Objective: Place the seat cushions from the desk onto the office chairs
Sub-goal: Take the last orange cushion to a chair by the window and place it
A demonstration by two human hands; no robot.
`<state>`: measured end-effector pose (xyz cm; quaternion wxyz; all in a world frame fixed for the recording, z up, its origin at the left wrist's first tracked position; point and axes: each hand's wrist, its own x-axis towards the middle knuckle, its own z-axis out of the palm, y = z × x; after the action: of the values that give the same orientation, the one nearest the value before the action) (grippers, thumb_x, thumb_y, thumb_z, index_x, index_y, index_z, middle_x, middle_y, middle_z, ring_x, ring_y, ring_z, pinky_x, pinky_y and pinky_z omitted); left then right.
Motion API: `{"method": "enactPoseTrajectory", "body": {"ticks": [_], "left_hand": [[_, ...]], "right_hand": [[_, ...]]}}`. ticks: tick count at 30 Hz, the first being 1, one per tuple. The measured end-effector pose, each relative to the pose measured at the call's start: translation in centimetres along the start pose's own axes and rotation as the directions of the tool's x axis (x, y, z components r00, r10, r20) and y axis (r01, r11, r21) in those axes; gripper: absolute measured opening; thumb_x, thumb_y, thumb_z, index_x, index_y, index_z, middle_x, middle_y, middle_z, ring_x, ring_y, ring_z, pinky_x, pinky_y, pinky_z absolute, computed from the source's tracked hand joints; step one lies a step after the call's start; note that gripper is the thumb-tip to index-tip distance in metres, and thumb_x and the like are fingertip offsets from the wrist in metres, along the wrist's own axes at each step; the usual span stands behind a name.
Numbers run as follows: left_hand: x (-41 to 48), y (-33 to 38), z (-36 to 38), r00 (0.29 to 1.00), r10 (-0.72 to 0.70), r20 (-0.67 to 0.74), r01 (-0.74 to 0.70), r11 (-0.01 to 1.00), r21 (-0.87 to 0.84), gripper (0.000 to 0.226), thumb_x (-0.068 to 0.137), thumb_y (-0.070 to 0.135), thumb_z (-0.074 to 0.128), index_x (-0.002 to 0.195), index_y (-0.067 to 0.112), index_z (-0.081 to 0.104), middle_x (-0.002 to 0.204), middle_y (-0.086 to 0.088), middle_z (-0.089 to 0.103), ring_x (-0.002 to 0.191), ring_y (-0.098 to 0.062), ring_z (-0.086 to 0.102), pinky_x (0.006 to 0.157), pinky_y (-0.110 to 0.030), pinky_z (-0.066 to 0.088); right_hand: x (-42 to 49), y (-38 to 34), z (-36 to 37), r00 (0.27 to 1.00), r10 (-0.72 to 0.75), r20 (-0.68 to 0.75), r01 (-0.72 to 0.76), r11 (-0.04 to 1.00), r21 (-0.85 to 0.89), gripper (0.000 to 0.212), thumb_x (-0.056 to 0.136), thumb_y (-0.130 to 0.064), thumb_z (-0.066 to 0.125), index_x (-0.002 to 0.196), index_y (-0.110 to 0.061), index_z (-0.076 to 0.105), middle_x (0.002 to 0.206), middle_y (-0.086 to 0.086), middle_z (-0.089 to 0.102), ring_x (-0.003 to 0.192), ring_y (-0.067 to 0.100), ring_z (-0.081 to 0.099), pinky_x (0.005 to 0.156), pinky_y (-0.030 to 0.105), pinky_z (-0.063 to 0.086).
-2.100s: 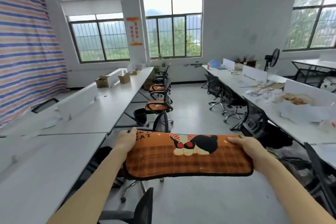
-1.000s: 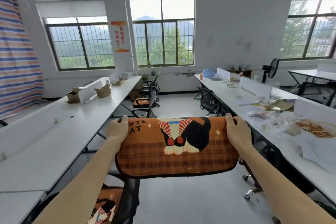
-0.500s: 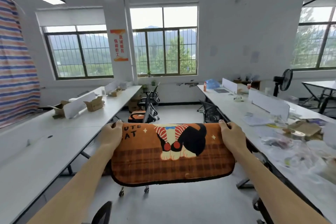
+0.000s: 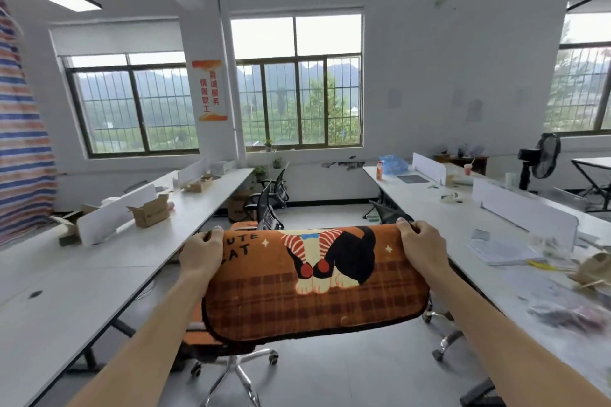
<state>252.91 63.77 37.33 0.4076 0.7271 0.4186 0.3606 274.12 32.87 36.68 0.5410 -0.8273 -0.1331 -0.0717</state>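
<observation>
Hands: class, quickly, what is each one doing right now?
Left hand: closed on the cushion's left edge.
Right hand: closed on its right edge.

Bright window (image 4: 297,82) daylight; wide-angle bowing, blurred right edge.

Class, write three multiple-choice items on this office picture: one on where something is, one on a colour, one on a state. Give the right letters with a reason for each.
1. Where does the standing fan stand?
A. far right of the room
B. beside the striped sheet on the left
C. under the middle window

2. What is the main colour of the held seat cushion?
A. blue
B. orange-brown
C. green

3. How is the cushion being held?
A. in one hand only
B. lying flat on a desk
C. gripped at its two top corners, hanging in the air

Answers: 1 A, the fan stands by the right-hand desks. 2 B, its plaid cloth is orange-brown with a cat print. 3 C, the left hand and right hand each clasp a corner, above the floor.
</observation>
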Motion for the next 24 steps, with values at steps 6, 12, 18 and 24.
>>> {"method": "enactPoseTrajectory", "body": {"ticks": [6, 12, 18, 24], "left_hand": [[10.6, 2.4, 8.6, 0.998, -0.003, 0.057, 0.005, 1.000, -0.026, 0.042, 0.100, 0.044, 0.046, 0.100, 0.007, 0.065, 0.098, -0.009, 0.062, 0.093, -0.029, 0.055, 0.081, -0.034, 0.039], [18.0, 3.0, 16.7, 0.996, -0.032, 0.084, 0.031, 0.999, 0.017, 0.043, 0.101, 0.043, 0.045, 0.093, 0.007, 0.066, 0.093, -0.009, 0.061, 0.087, -0.027, 0.053, 0.078, -0.034, 0.037], [27.3, 5.5, 24.9, 0.998, -0.011, 0.062, 0.010, 1.000, 0.019, 0.041, 0.102, 0.040, 0.046, 0.078, 0.009, 0.059, 0.075, -0.005, 0.055, 0.066, -0.018, 0.048, 0.073, -0.034, 0.037], [36.5, 8.5, 32.0, 1.000, 0.017, 0.012, -0.017, 1.000, 0.014, 0.038, 0.103, 0.040, 0.043, 0.102, 0.007, 0.063, 0.088, -0.005, 0.057, 0.091, -0.028, 0.052, 0.079, -0.032, 0.034]], "right_hand": [[11.5, 0.1, 3.9, 0.998, 0.003, -0.062, -0.004, 1.000, -0.018, 0.039, 0.100, -0.045, 0.048, 0.083, -0.012, 0.060, 0.084, 0.004, 0.062, 0.081, 0.024, 0.056, 0.078, 0.035, 0.037], [21.4, 2.1, 8.0, 0.997, 0.021, -0.078, -0.022, 1.000, -0.006, 0.037, 0.099, -0.046, 0.049, 0.081, -0.014, 0.058, 0.087, 0.007, 0.063, 0.090, 0.031, 0.057, 0.082, 0.038, 0.041], [32.4, 4.7, 13.6, 0.995, 0.064, -0.073, -0.059, 0.996, 0.074, 0.035, 0.100, -0.042, 0.051, 0.090, -0.011, 0.064, 0.092, 0.007, 0.062, 0.089, 0.028, 0.053, 0.081, 0.033, 0.036], [44.7, 5.4, 18.8, 0.997, 0.066, -0.032, -0.063, 0.994, 0.092, 0.035, 0.098, -0.045, 0.051, 0.087, -0.014, 0.064, 0.095, 0.008, 0.065, 0.096, 0.031, 0.057, 0.091, 0.040, 0.043]]}}
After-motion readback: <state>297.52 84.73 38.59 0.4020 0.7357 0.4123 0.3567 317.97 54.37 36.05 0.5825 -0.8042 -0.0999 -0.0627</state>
